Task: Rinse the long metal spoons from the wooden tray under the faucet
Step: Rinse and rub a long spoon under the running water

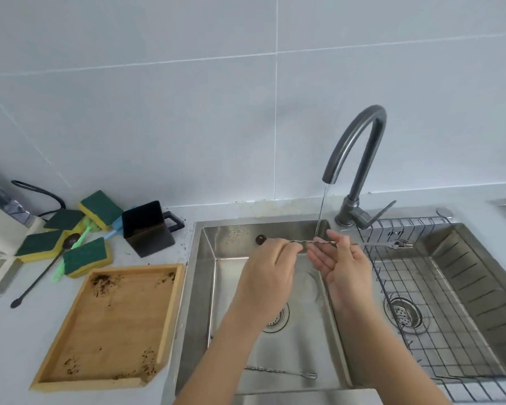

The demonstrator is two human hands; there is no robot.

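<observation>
1. The left hand (270, 260) pinched the long metal spoon (304, 241) near its bowl end, fingers closed around the twisted shaft just beside the dirty bowl.
2. The right hand (343, 261) lay open, palm up, under the middle of the shaft, cradling rather than gripping it.
3. The spoon was held level over the left basin of the sink (196, 258), with the thin stream from the faucet (360, 147) falling on its shaft; its forked far end reached over the wire rack (450, 302).
4. It looked light, stiff and thin; wet, the twist probably gave some grip, so a pinch on the shaft near either end should have served best.
5. A second spoon (281, 371) lay on the basin floor; the wooden tray (170, 314) on the counter held only crumbs.
6. Another long spoon (46, 271) rested among the sponges (86, 257).
</observation>
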